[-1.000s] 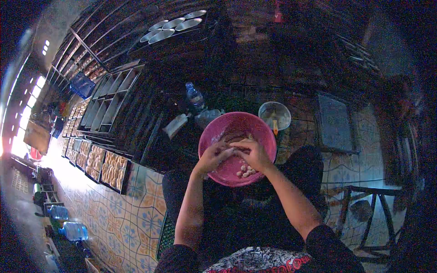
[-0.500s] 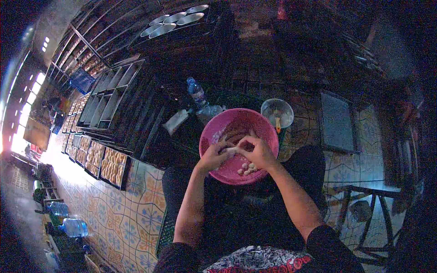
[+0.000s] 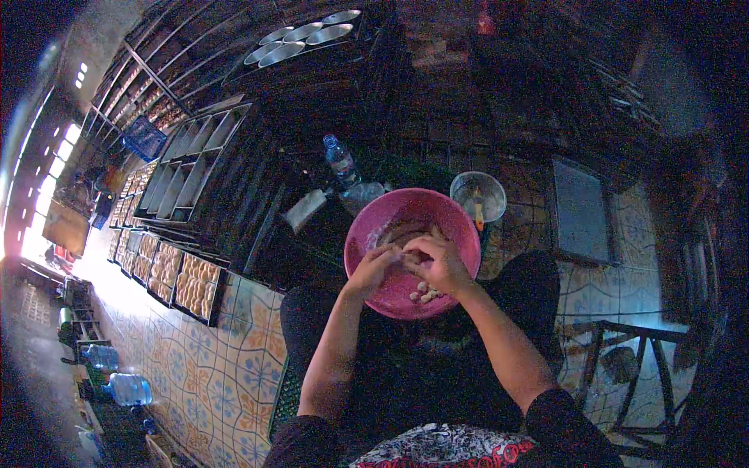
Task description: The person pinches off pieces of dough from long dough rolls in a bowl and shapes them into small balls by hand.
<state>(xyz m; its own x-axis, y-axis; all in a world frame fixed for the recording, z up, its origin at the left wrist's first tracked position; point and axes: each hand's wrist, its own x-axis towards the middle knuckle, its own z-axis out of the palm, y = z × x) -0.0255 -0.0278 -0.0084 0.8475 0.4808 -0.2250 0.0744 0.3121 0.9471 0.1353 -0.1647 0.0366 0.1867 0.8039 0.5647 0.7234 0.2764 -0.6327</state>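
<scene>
A pink bowl [image 3: 367, 292] rests at my lap, with several small pale balls [image 3: 424, 293] low inside it, right of centre. Over the bowl, my left hand [image 3: 374, 269] has its fingers pressed together at the tips. My right hand [image 3: 442, 264] meets it from the right, thumb and fingers curled in a pinch. Whatever lies between the fingertips is too small and blurred to name. The balls are just below my right hand, apart from its fingers.
A metal bowl [image 3: 488, 187] holds an orange-handled brush [image 3: 478, 212]. A water bottle [image 3: 340, 159] and a white packet [image 3: 304, 209] are beyond the pink bowl. Trays of bread [image 3: 197, 287] line the left floor. A metal stand [image 3: 641, 331] is at right.
My hands have drawn closer together, and the whitish piece that showed between them is now mostly hidden. My right hand covers more of the balls. The view has shifted slightly.
</scene>
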